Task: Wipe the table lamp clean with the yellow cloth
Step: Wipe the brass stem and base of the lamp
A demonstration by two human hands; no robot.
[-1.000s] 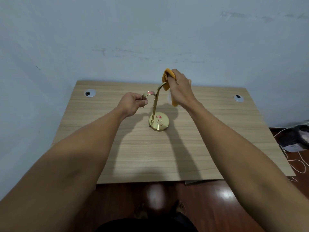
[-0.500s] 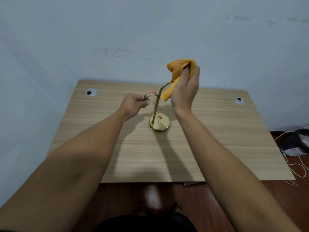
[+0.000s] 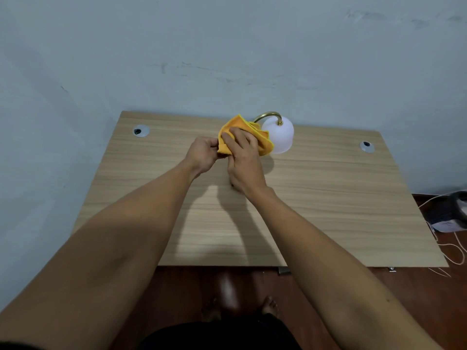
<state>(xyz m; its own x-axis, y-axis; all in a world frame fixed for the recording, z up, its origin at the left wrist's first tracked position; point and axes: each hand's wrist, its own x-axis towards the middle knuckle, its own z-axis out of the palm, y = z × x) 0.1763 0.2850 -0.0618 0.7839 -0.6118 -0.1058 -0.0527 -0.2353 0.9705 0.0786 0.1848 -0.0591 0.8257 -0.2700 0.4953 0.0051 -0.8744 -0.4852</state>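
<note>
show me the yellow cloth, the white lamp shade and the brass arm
yellow cloth (image 3: 262, 140): head view, folds right of the fingers
white lamp shade (image 3: 280, 137): head view, middle of dome
brass arm (image 3: 267, 113): head view, top of curve

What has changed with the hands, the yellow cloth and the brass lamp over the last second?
The right hand brought the yellow cloth down from the top of the brass arched lamp onto its lower-left end. The left hand now meets the cloth. A white dome shade now shows. The wooden table is unchanged.
</note>
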